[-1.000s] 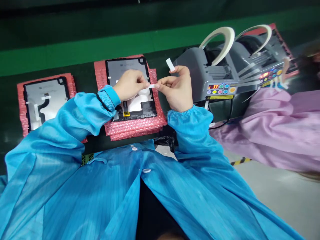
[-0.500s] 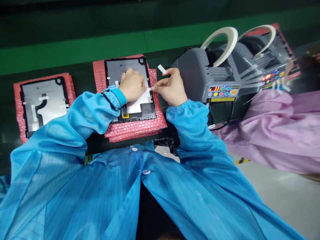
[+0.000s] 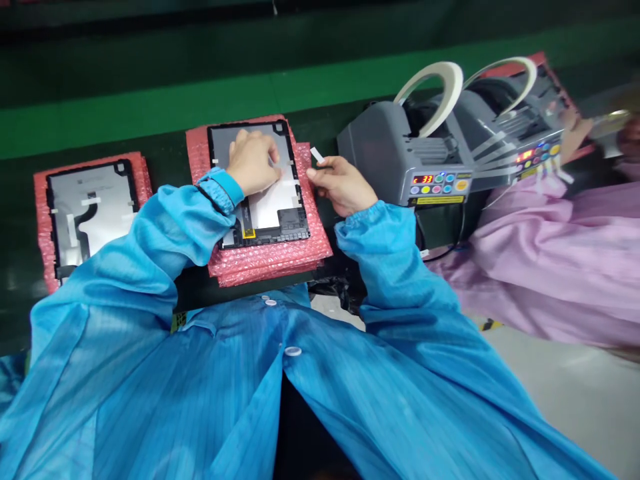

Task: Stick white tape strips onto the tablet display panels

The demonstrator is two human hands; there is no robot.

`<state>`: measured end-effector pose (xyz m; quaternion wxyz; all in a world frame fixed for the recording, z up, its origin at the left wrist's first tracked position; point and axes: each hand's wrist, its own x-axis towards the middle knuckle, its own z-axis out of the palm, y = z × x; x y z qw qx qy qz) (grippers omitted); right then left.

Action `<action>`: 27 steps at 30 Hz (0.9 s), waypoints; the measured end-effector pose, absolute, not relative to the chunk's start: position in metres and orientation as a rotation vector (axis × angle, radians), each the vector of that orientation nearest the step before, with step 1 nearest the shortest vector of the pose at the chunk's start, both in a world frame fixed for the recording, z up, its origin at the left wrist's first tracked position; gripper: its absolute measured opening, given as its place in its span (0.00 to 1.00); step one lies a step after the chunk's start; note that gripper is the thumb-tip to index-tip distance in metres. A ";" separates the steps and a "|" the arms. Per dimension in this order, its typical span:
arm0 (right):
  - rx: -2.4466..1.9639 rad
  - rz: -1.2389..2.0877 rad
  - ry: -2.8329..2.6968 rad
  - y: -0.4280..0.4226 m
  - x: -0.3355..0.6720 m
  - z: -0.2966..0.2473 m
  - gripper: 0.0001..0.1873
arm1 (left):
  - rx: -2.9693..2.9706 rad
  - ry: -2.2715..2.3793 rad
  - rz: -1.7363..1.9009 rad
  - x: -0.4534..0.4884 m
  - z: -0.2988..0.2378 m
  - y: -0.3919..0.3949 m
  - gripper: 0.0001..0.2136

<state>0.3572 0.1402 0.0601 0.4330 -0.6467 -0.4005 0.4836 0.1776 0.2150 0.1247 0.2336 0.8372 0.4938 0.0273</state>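
A tablet screen assembly with a black frame and a grey and white back lies on stacked pink bubble-wrap sheets. Over its middle is my left hand, fingers curled inward; the fingertips are partly hidden, and I cannot make out anything between them. A short white strip of tape sticks up from the index fingertip of my right hand, whose thumb and index finger are close together just right of the screen. Small white tape pieces sit along the frame's edges.
A second screen assembly rests on bubble wrap at the left, partly behind my sleeve. Two grey tape dispensers with tape rolls stand at the right. Beside them is a co-worker's pink sleeve, with tape strips near its cuff.
My right hand has drawn away from the screen's right edge, where a white tape piece now lies. My left hand has shifted slightly left and up off that edge.
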 end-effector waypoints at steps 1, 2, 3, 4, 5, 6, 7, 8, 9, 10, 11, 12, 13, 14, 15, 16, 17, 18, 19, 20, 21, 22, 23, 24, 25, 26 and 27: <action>-1.609 1.157 -1.057 0.138 0.358 0.067 0.22 | 2.288 1.333 0.123 0.176 0.127 0.219 0.04; -1.601 1.109 -1.132 0.137 0.358 0.074 0.20 | 2.283 1.295 0.177 0.175 0.131 0.222 0.05; -1.589 1.070 -1.212 0.137 0.357 0.080 0.20 | 2.280 1.254 0.230 0.174 0.134 0.225 0.06; -1.573 1.041 -1.290 0.137 0.357 0.086 0.20 | 2.284 1.205 0.268 0.174 0.136 0.227 0.07; -1.556 1.024 -1.358 0.138 0.356 0.089 0.21 | 2.294 1.153 0.288 0.173 0.138 0.229 0.08; -1.539 1.015 -1.412 0.139 0.355 0.092 0.21 | 2.306 1.099 0.288 0.173 0.139 0.230 0.08; -1.525 1.014 -1.452 0.141 0.354 0.093 0.22 | 2.319 1.052 0.272 0.173 0.139 0.230 0.09; -1.516 1.015 -1.478 0.142 0.352 0.093 0.22 | 2.331 1.015 0.244 0.174 0.138 0.230 0.09; -1.515 1.018 -1.491 0.143 0.351 0.092 0.22 | 2.342 0.994 0.215 0.174 0.136 0.230 0.10; -1.525 1.018 -1.492 0.145 0.350 0.092 0.22 | 2.350 0.992 0.189 0.174 0.134 0.230 0.10; -1.545 1.016 -1.481 0.145 0.350 0.091 0.22 | 2.355 1.013 0.164 0.175 0.132 0.229 0.09; -1.572 1.010 -1.459 0.146 0.350 0.091 0.21 | 2.358 1.044 0.135 0.176 0.131 0.228 0.09; -1.604 0.998 -1.432 0.146 0.350 0.091 0.20 | 2.357 1.079 0.104 0.177 0.129 0.227 0.09; -1.637 0.979 -1.404 0.146 0.350 0.091 0.20 | 2.354 1.112 0.073 0.178 0.128 0.226 0.09; -1.666 0.957 -1.381 0.146 0.351 0.092 0.19 | 2.348 1.143 0.048 0.179 0.127 0.225 0.09; -1.690 0.934 -1.364 0.146 0.351 0.092 0.18 | 2.340 1.165 0.029 0.180 0.127 0.225 0.09; -1.706 0.914 -1.355 0.146 0.352 0.093 0.16 | 2.330 1.179 0.021 0.181 0.126 0.224 0.09; -1.715 0.899 -1.353 0.147 0.352 0.093 0.15 | 2.319 1.186 0.020 0.181 0.125 0.224 0.10; -1.717 0.894 -1.357 0.148 0.351 0.093 0.14 | 2.306 1.186 0.022 0.182 0.125 0.224 0.10; -1.716 0.898 -1.365 0.149 0.350 0.092 0.13 | 2.294 1.183 0.024 0.182 0.124 0.224 0.11; -1.713 0.905 -1.373 0.150 0.349 0.091 0.12 | 2.283 1.183 0.026 0.182 0.123 0.224 0.11; -1.711 0.912 -1.383 0.151 0.347 0.089 0.12 | 2.275 1.191 0.025 0.182 0.123 0.224 0.11; -1.711 0.916 -1.392 0.153 0.346 0.087 0.12 | 2.273 1.208 0.019 0.182 0.122 0.223 0.11; -1.715 0.916 -1.401 0.154 0.345 0.085 0.12 | 2.282 1.233 0.009 0.183 0.122 0.221 0.10; -1.722 0.914 -1.410 0.155 0.344 0.083 0.12 | 2.302 1.262 -0.008 0.184 0.121 0.219 0.10; -1.733 0.909 -1.419 0.157 0.343 0.081 0.13 | 2.329 1.291 -0.026 0.185 0.121 0.217 0.10; -1.745 0.905 -1.430 0.158 0.343 0.078 0.13 | 2.357 1.313 -0.043 0.185 0.119 0.216 0.11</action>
